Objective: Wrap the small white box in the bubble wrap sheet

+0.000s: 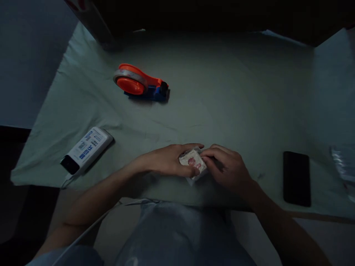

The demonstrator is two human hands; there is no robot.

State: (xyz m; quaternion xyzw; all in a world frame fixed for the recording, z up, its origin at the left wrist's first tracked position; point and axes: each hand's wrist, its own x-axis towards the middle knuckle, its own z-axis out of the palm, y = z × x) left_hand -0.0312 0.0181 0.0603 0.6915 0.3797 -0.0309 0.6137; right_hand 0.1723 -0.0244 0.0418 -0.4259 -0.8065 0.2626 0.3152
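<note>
Packet position: we are holding a small white packet [193, 164] with red print on the cloth-covered table [222, 92], near its front edge.
Left hand [169, 160]: fingers curling round its left side, pinching it.
Right hand [226, 166]: fingertips closing on its right edge.
Long axis: running diagonally, upper-left to lower-right.

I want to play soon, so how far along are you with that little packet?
Done: nothing looks finished; no tape shows on the small white packet with red print. In hand: the left hand and right hand both grip it over the green cloth. Left: the orange tape dispenser lies untouched farther back, so any taping hasn't started.
</note>
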